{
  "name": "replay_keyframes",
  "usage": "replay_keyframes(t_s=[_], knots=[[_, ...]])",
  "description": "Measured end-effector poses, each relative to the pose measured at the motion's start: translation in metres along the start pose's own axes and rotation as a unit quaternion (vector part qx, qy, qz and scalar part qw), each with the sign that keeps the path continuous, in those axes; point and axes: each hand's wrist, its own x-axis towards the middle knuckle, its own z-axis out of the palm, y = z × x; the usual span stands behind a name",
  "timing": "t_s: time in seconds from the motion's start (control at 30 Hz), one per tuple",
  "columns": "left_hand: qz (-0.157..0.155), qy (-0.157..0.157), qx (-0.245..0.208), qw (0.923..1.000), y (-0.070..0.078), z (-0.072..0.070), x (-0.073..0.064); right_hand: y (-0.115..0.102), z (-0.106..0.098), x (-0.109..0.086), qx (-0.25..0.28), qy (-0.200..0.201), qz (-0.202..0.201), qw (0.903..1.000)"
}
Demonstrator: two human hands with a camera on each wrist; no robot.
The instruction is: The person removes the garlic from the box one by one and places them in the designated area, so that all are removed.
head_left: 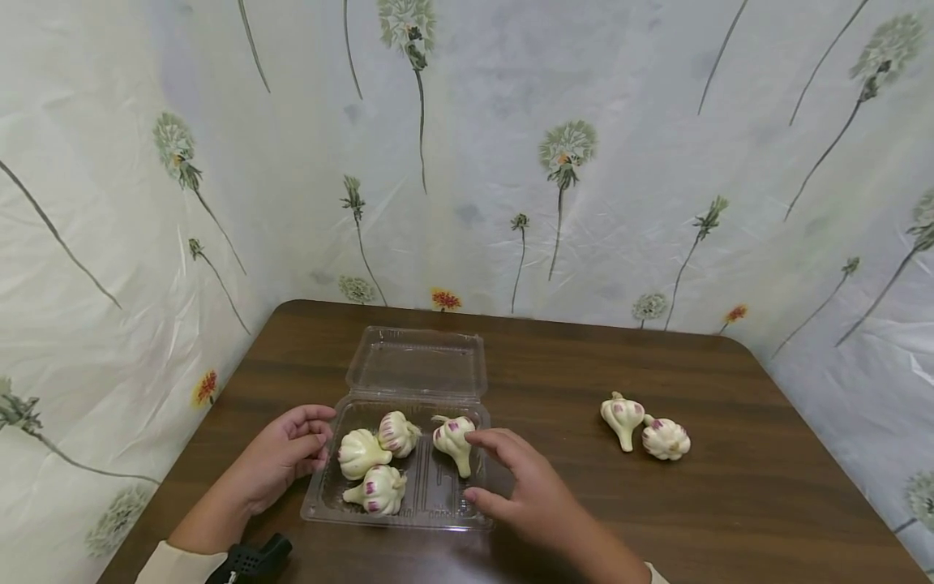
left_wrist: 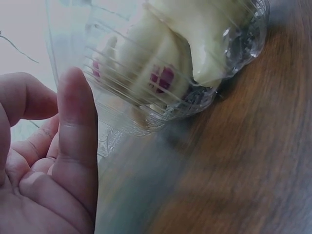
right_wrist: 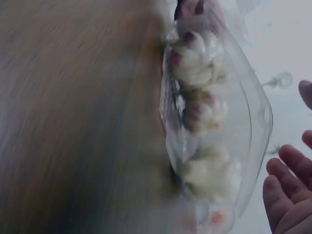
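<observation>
Right hand [head_left: 531, 491] released beside purple-marked garlic bulbs [head_left: 454, 438] in a clear container [head_left: 430, 519]; left hand [head_left: 284, 456] at its edge, grip unclear.

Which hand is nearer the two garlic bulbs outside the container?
Right. The right hand is left of those garlic bulbs, by the clear container's right edge; the left hand is at its left edge.

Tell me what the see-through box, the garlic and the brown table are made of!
The box looks like thin, shiny plastic: it's clear, with moulded ridges and glints. The garlic bulbs are smooth and creamy with purple patches; they could be real garlic or a moulded imitation. The table has brown, slightly glossy wood grain, maybe real wood or a printed surface.
</observation>
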Motion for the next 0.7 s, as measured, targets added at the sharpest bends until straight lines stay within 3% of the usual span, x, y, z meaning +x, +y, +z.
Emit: replay_keyframes(t_s=[0.4,0.7], knots=[[0.003,0.001,0.004,1.0,0.0,0.001,-0.001,-0.014,0.017,0.011,-0.02,-0.033,-0.017,0.9991],[0.005,0.001,0.001,1.0,0.001,0.0,-0.001,-0.025,0.024,0.023,-0.059,-0.091,0.044,0.9932]])
